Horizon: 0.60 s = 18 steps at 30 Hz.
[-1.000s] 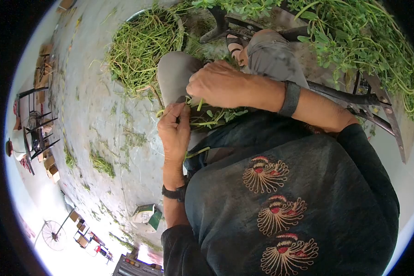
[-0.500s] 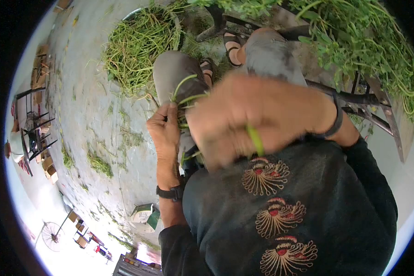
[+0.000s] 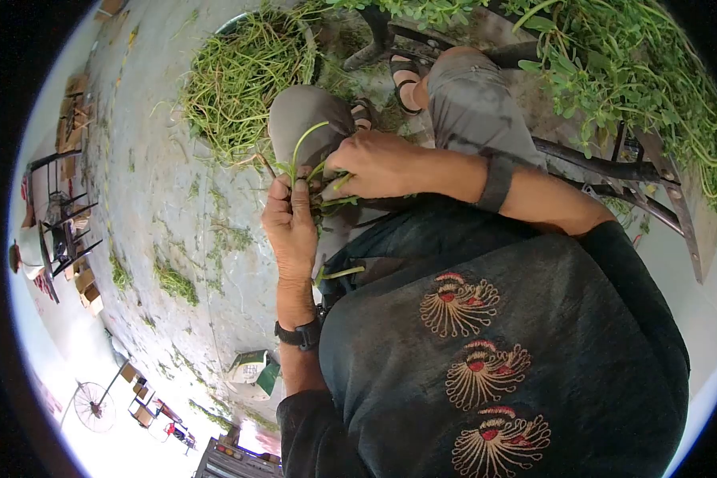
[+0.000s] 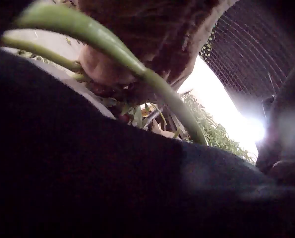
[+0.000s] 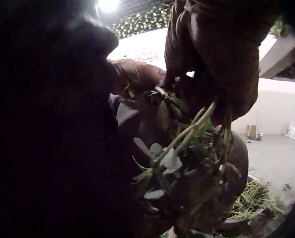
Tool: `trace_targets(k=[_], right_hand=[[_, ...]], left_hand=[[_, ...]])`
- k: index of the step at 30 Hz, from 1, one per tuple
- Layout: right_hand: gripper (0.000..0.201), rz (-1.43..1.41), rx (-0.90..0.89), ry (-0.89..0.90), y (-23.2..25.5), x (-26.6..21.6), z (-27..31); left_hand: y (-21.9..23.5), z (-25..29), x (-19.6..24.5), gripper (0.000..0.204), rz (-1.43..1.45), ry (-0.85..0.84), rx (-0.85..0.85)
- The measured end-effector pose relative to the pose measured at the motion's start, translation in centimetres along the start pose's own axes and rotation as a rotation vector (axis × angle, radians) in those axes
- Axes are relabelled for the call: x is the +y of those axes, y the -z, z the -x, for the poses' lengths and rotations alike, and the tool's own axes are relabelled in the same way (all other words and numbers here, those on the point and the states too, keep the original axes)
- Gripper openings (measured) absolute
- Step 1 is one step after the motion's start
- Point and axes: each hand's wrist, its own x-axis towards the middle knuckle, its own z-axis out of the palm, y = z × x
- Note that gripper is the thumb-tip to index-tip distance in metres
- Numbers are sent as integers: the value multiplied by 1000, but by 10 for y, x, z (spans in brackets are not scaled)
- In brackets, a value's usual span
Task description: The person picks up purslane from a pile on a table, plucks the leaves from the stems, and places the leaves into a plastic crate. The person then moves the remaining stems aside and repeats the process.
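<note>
My left hand pinches a green plant stem between thumb and forefinger; the stem's upper end curves up over the knee. Close beside it my right hand has its fingers curled round other stems. From under the right hand in the right wrist view, leafy stems hang down over the lap. The left wrist view has a thick green stem crossing close to the camera, in front of the hand. A short stem piece lies on the lap, near the shirt hem.
A round tub heaped with cut stems stands on the floor beyond the left knee. Leafy greens cover a metal-legged stand at right. Loose greens and a white and green bag lie on the floor at left.
My right hand swung in toward the body with a green piece, then returned beside the left hand. The left hand shifted slightly and keeps pinching, with a stem now standing up from it.
</note>
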Motion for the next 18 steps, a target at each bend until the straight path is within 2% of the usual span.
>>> trace_targets(k=[2, 4, 6, 7, 8, 9, 10, 11, 12, 13, 14, 16, 17, 18], right_hand=[[24, 50, 23, 21, -5, -3, 1], [22, 95, 41, 47, -9, -8, 2], [17, 104, 130, 227, -9, -14, 4], [16, -131, 202, 428, -7, -19, 8], [16, -134, 200, 429, -2, -20, 10], [15, -190, 267, 480, 13, -26, 11], [15, -240, 339, 529, 26, -29, 12], [15, -233, 344, 528, 41, -24, 16], [16, -366, 302, 281, 57, -14, 20], [18, -496, 254, 32, 68, -3, 24], [18, -496, 255, 32, 68, 11, 26], [22, -747, 312, 45, 61, 33, 32], [22, -746, 314, 45, 58, 36, 37], [21, -819, 289, 8, 57, 33, 43]], left_hand=[[-3, -2, -7, 13, -96, -52, 20], [-9, -3, -14, 16, -717, -295, 183], [-5, -5, -17, 21, -743, -321, 192], [-4, -6, -15, 21, -737, -286, 136], [-1, -6, -14, 22, -730, -248, 81], [6, -10, -32, 24, -470, -178, 92], [8, -12, -28, 24, -468, -184, 89], [10, -13, -24, 26, -248, -86, 61], [11, -12, -15, 28, -29, 14, 34], [6, -9, 1, 28, 48, 48, 55], [6, -8, 1, 28, 48, 47, 54], [7, -7, 2, 25, 21, 38, -15], [7, -5, 4, 25, 21, 37, -16], [8, -5, 7, 23, 74, 113, 2]])
